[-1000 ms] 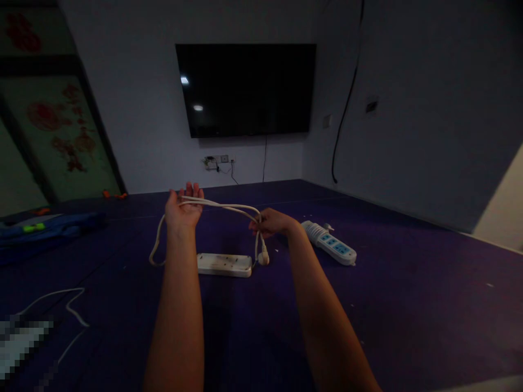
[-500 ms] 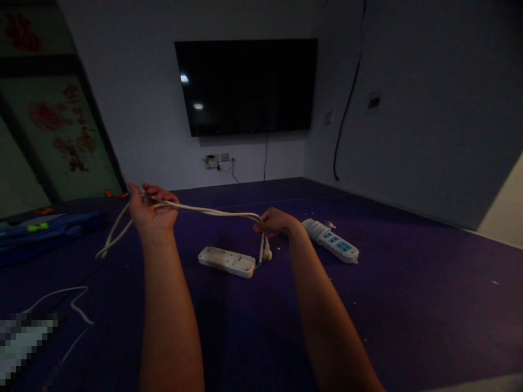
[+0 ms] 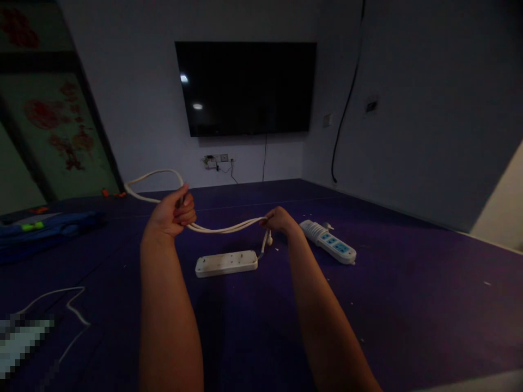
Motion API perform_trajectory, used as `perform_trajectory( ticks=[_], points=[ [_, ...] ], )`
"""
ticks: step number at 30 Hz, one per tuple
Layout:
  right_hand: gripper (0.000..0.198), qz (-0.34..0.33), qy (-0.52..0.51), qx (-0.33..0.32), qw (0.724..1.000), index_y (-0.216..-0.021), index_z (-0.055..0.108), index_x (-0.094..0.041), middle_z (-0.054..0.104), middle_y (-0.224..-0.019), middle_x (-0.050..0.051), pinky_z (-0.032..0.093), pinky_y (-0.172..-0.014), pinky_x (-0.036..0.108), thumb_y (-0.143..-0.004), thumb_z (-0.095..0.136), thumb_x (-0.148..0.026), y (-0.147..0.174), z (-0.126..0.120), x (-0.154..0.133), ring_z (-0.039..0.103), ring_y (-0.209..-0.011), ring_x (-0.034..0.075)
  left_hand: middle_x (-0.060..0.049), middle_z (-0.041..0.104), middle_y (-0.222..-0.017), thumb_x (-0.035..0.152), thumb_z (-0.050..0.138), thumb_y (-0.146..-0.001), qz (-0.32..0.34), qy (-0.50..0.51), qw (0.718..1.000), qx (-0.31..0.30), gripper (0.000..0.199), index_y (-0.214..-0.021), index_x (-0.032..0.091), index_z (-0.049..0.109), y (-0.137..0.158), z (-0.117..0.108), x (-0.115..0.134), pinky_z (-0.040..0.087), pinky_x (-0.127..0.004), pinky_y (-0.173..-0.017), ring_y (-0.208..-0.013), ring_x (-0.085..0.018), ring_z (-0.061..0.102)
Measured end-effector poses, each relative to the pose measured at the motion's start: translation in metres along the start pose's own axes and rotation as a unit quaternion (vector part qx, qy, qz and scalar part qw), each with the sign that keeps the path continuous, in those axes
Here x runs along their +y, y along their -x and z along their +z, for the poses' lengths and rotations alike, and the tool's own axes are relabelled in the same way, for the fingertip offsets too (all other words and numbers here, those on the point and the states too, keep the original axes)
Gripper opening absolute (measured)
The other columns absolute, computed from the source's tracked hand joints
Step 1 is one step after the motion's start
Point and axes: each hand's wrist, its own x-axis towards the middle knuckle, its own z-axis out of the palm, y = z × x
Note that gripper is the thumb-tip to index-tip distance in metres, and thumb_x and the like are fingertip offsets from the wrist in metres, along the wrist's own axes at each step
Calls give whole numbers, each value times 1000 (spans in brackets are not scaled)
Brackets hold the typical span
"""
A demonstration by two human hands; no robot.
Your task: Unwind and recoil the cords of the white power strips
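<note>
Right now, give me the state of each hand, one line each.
Left hand: closed on the white cord, a loop arching above it.
Right hand: closed, pinching the same cord above the power strip.

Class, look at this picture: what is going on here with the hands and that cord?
A person holds a white cord in both hands above a purple floor. The left hand grips a loop of it; the right hand pinches it near the plug. A white power strip lies below, and another strip lies to the right.
</note>
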Motion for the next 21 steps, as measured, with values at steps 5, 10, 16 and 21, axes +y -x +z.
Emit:
perform_trajectory(
  ticks=[5,10,16,21],
  points=[
    [13,11,27,70,997,-76,75,-15,71,-75,9,43,-58,18,-64,69,-16,-10,13,9,65,-81,19,8,22,-28,33,38,-91,-20,-59,997,-46,53,-41,15,39,5,12,-3,22,-16,-29,-20,-3,19],
    [12,24,-13,74,997,-77,74,-15,70,-73,6,44,-58,16,-69,65,-15,-13,18,13,66,-77,17,7,33,-34,34,49,-88,101,41,994,-31,39,-54,15,51,8,17,0,33,-16,-37,-28,-4,35],
    [13,38,-103,44,993,-80,71,-12,66,-61,2,46,-49,14,-76,60,-17,-11,19,7,61,-52,9,3,52,-49,51,40,-88,205,250,943,80,43,-68,17,57,-1,7,6,46,-19,-52,-46,-7,54],
    [11,38,-143,45,988,-77,69,-13,66,-59,1,48,-48,15,-76,63,-22,-12,22,6,59,-47,9,1,57,-55,61,32,-84,262,327,897,141,50,-67,20,54,-6,-2,2,49,-18,-56,-53,-8,58]
  ],
)
